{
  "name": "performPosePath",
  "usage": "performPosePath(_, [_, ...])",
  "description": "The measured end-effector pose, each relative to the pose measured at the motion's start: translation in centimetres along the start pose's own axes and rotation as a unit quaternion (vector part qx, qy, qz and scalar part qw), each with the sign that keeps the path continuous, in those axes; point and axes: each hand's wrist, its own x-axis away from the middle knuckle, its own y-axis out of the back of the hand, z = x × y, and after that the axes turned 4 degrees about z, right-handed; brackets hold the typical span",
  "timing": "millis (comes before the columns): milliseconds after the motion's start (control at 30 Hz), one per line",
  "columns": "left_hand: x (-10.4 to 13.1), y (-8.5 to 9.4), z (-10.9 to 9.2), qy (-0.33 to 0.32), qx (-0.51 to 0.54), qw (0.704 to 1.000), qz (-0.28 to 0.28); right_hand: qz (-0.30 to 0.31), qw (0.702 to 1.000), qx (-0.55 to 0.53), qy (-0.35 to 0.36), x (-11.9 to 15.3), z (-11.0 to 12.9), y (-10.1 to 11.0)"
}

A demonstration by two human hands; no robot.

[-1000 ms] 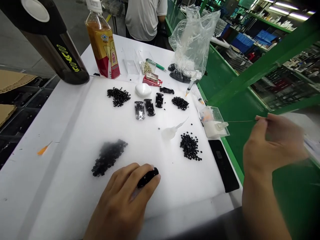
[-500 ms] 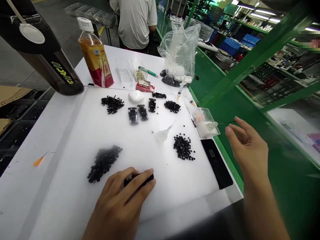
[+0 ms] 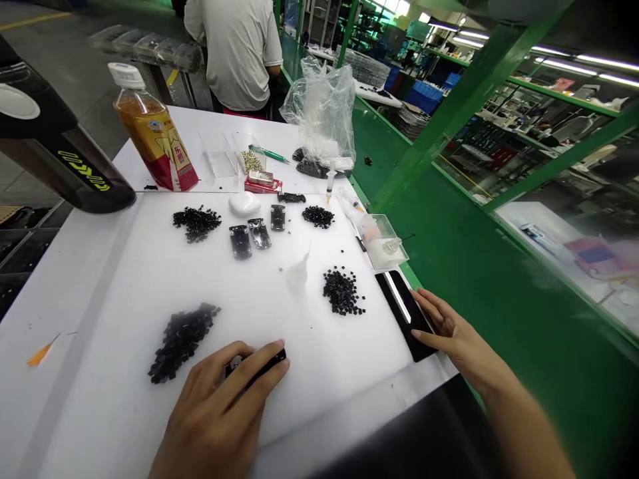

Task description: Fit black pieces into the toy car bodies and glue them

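Note:
My left hand (image 3: pixel 219 399) is closed around a small black part (image 3: pixel 272 362) on the white table, near its front edge. At the right edge, my right hand (image 3: pixel 449 332) has its thumb and fingers on the side of a black phone (image 3: pixel 399 309) that lies flat. Just behind the phone is a clear box (image 3: pixel 384 243) with a small bottle leaning in it. A pile of black square pieces (image 3: pixel 342 293) lies left of the phone, and another pile (image 3: pixel 180 339) is left of my left hand. Several black molded parts (image 3: pixel 259 234) rest farther back.
A dark bottle (image 3: pixel 74 159) and a drink bottle (image 3: pixel 160 140) stand at the back left. A plastic bag (image 3: pixel 324 106) and a syringe (image 3: pixel 330 183) are at the back. An orange needle (image 3: pixel 40 354) lies left. A seated person (image 3: pixel 237 53) is beyond.
My right hand has left the thin needle-like piece at the bottle and moved down to the phone. The phone's surface now shows a bright reflection. My left hand still holds the black part.

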Motion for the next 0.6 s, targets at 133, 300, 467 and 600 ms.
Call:
performPosePath(133, [-0.1, 0.0, 0.0, -0.004, 0.001, 1.0, -0.014, 0.007, 1.0, -0.015, -0.002, -0.2, 0.1, -0.4])
performPosePath(300, [0.4, 0.0, 0.1, 0.011, 0.002, 1.0, 0.009, 0.018, 0.997, -0.063, -0.043, -0.3, 0.2, -0.4])
performPosePath(467, [0.9, -0.2, 0.2, 0.016, 0.001, 1.0, 0.013, 0.009, 0.995, -0.095, -0.038, -0.4, 0.3, -0.7])
performPosePath(600, [1.2, -0.2, 0.2, 0.022, -0.001, 0.999, 0.025, 0.003, 0.991, -0.125, -0.037, -0.4, 0.1, -0.7])
